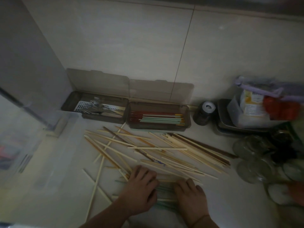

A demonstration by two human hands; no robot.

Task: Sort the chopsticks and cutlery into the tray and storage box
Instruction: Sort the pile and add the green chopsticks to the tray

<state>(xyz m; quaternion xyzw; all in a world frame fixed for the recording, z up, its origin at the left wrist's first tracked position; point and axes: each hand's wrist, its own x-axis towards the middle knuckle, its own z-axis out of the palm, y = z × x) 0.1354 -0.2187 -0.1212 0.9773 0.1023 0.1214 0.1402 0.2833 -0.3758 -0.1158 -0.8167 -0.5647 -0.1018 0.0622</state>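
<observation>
1. Nearest the camera, the left hand (141,188) and the right hand (190,195) lie palm down, side by side with a small gap between them, on a small bundle of pale green chopsticks (164,189) at the near edge of the countertop (65,162). The fingers of both hands curl over the bundle; whether they actually clamp it or only rest on it cannot be told in the dim, blurred view.
2. Just beyond the fingertips, a scattered pile of wooden chopsticks (164,150) spreads across the countertop, crossing one another at many angles; they are too many and too overlapped to count. A few strays lie to the left of the left hand.
3. Right of the pile stand several clear glass jars (251,155); their number is unclear.
4. Behind the pile, two brown translucent boxes sit side by side against the wall, each with its lid raised.
5. The left tray (94,107) holds metal cutlery (97,106) on a white perforated insert.
6. The right storage box (158,116) holds red chopsticks and pale green chopsticks laid lengthwise.
7. Right of the storage box stands a dark jar with a white lid (204,112), then a metal pan (225,122) bearing a plastic container (250,111) of packets; their printing is unreadable.
</observation>
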